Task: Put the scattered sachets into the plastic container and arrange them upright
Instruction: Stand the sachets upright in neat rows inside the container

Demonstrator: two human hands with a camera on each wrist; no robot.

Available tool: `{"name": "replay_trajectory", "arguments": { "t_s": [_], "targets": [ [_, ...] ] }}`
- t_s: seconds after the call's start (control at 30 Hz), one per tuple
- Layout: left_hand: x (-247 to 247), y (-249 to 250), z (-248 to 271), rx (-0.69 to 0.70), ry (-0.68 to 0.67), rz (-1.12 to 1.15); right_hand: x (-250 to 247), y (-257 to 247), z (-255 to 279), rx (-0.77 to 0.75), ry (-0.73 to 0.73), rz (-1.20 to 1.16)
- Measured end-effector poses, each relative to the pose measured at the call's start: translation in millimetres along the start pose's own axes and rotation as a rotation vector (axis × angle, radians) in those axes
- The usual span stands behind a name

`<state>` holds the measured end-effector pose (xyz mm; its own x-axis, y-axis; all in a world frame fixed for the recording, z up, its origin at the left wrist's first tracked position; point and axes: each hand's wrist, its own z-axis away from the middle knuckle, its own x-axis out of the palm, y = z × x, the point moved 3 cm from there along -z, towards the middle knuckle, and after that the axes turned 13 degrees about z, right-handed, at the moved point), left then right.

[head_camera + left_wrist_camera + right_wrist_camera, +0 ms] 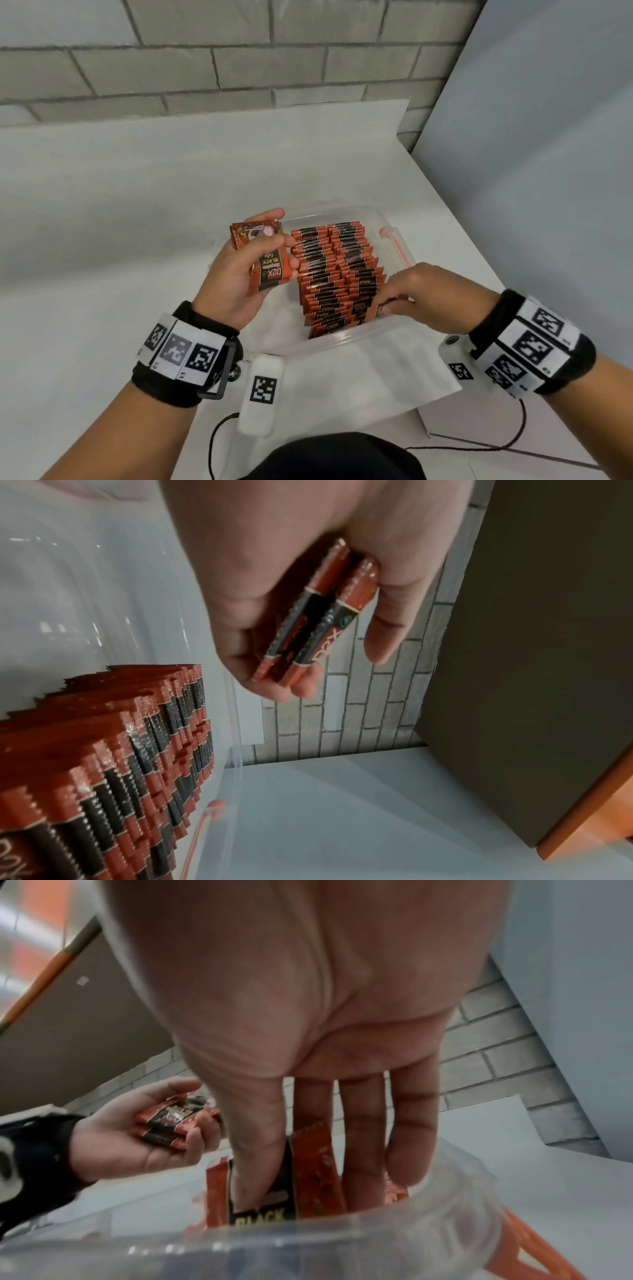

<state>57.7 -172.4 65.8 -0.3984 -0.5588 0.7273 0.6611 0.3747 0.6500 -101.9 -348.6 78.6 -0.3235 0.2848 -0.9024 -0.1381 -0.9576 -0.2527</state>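
A clear plastic container (342, 340) holds two long rows of upright red-and-black sachets (335, 270). Just left of the container, my left hand (236, 277) grips a small stack of the same sachets (272, 272); the left wrist view shows two sachet edges (318, 615) between its thumb and fingers. My right hand (407, 287) reaches into the container's near right corner. Its thumb and fingers pinch one sachet (263, 1207) that stands upright at the near end of the right row, behind the container's rim (342, 1229).
A pink clip (394, 240) sits on the container's far right side. White paper (359, 377) lies under the container's near edge. The white table ends close on the right, beside a blue-grey panel (548, 137). A brick wall (239, 68) stands behind.
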Motion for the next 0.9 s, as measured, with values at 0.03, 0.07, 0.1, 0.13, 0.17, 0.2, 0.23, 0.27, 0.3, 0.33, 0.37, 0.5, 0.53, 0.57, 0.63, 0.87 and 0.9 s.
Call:
{"name": "replay_trajectory", "arguments": {
  "t_s": [0.03, 0.07, 0.1, 0.13, 0.17, 0.2, 0.23, 0.27, 0.3, 0.33, 0.37, 0.5, 0.53, 0.57, 0.63, 0.87, 0.9],
  "targets": [
    [0.8, 0.0, -0.3, -0.002, 0.001, -0.003, 1.3, -2.1, -1.5, -0.013, 0.009, 0.015],
    [1.5, -0.2, -0.6, -0.004, 0.001, -0.005, 1.9, -4.1, -2.4, -0.020, 0.022, 0.030],
    [2.2, -0.4, -0.9, -0.005, 0.001, -0.006, 1.9, -5.6, -2.9, -0.025, 0.038, 0.060],
    [2.6, -0.7, -1.1, -0.005, 0.000, -0.006, 1.7, -6.7, -3.8, -0.023, 0.041, 0.114],
    [2.8, -1.1, -1.1, -0.007, -0.001, -0.006, 1.8, -6.6, -5.1, -0.018, 0.029, 0.181],
    [2.7, -1.7, -1.1, -0.011, -0.001, -0.007, 1.0, -6.5, -6.7, -0.013, 0.008, 0.241],
    [2.6, -2.1, -0.9, -0.015, -0.001, -0.008, 0.6, -6.0, -8.6, -0.010, -0.017, 0.279],
    [2.1, -2.8, -0.7, -0.018, -0.001, -0.009, -0.2, -6.0, -9.9, -0.010, -0.031, 0.293],
    [1.5, -3.3, -0.6, -0.022, -0.001, -0.011, -1.1, -6.2, -11.1, -0.004, -0.038, 0.292],
    [0.9, -3.8, -0.5, -0.024, -0.001, -0.011, -2.0, -6.6, -12.2, 0.007, -0.039, 0.293],
    [0.6, -4.0, -0.2, -0.025, -0.002, -0.011, -2.1, -7.3, -13.0, 0.017, -0.040, 0.301],
    [-1.1, -4.7, 0.8, -0.021, 0.004, -0.025, -2.4, -9.1, -17.5, 0.048, -0.075, 0.331],
    [-1.9, -4.9, 1.3, -0.020, 0.006, -0.026, -3.2, -9.3, -18.9, 0.054, -0.083, 0.341],
    [-2.0, -4.9, 1.8, -0.020, 0.003, -0.027, -3.8, -9.5, -20.4, 0.059, -0.089, 0.355],
    [-2.1, -4.9, 2.7, -0.023, 0.004, -0.024, -3.7, -9.9, -23.4, 0.058, -0.096, 0.387],
    [-5.7, -5.0, 3.2, -0.036, 0.045, 0.019, -0.3, -8.0, -27.7, 0.074, -0.117, 0.410],
    [-6.1, -5.1, 3.1, -0.036, 0.052, 0.024, 0.4, -7.4, -27.7, 0.076, -0.116, 0.406]
  ]
}}
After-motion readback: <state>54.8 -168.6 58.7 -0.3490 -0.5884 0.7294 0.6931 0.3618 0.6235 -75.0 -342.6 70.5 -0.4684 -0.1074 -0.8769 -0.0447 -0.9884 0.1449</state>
